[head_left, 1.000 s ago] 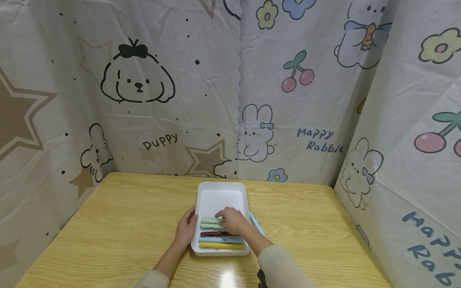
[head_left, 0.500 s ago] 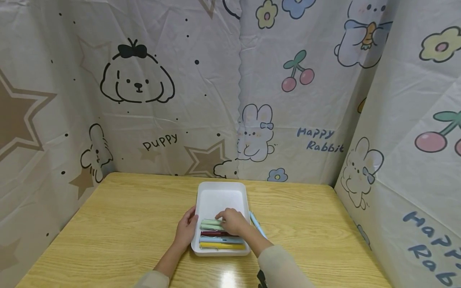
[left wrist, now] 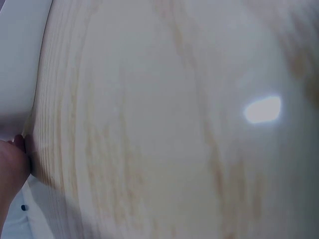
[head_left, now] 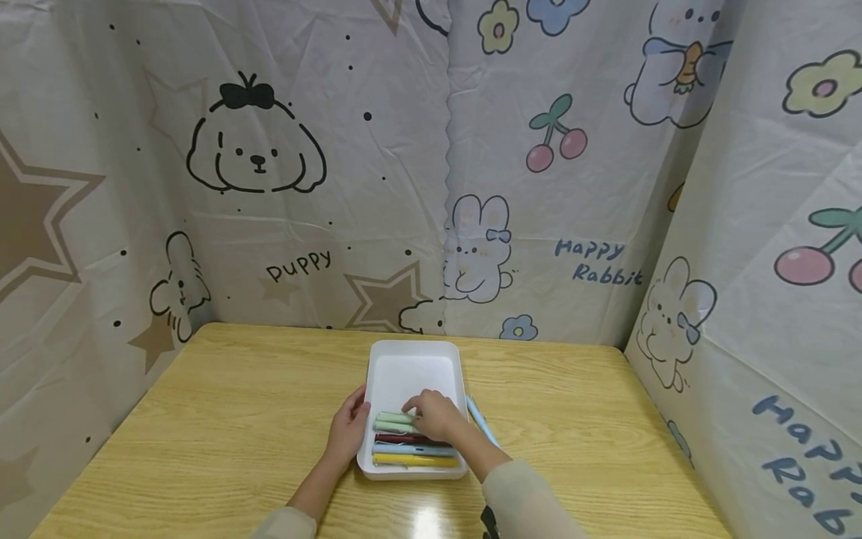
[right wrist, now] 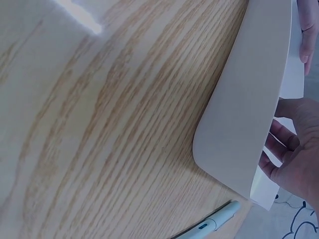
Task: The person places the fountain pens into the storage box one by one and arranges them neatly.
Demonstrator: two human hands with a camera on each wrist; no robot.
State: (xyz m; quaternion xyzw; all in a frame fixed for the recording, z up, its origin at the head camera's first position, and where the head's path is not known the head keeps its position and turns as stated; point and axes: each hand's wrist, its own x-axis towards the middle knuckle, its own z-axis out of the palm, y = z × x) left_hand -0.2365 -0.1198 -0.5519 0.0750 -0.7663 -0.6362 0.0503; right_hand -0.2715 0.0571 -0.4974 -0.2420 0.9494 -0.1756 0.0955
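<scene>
A white tray (head_left: 412,368) stands on the wooden table, with pens lying crosswise in its near half. My left hand (head_left: 346,430) holds the tray's left side, thumb by the rim. Inside the tray, my right hand (head_left: 434,414) pinches the far light green pen (head_left: 390,417), covering its right end. Another light green pen (head_left: 393,427) lies right beside it. Nearer to me come a dark red pen (head_left: 397,439), a light blue pen (head_left: 414,450) and a yellow pen (head_left: 414,460). In the right wrist view, the fingers (right wrist: 281,134) curl behind the tray wall (right wrist: 239,109), which hides the pens.
Outside the tray's right side, a blue pen (head_left: 481,421) lies on the table (head_left: 256,419). Patterned cloth (head_left: 377,150) hangs along the table's back and both sides. The tray's far half shows bare bottom.
The far green pen has shifted slightly toward me, closer to the other green pen, with my right hand moving a little along. My left hand stays at the tray's side.
</scene>
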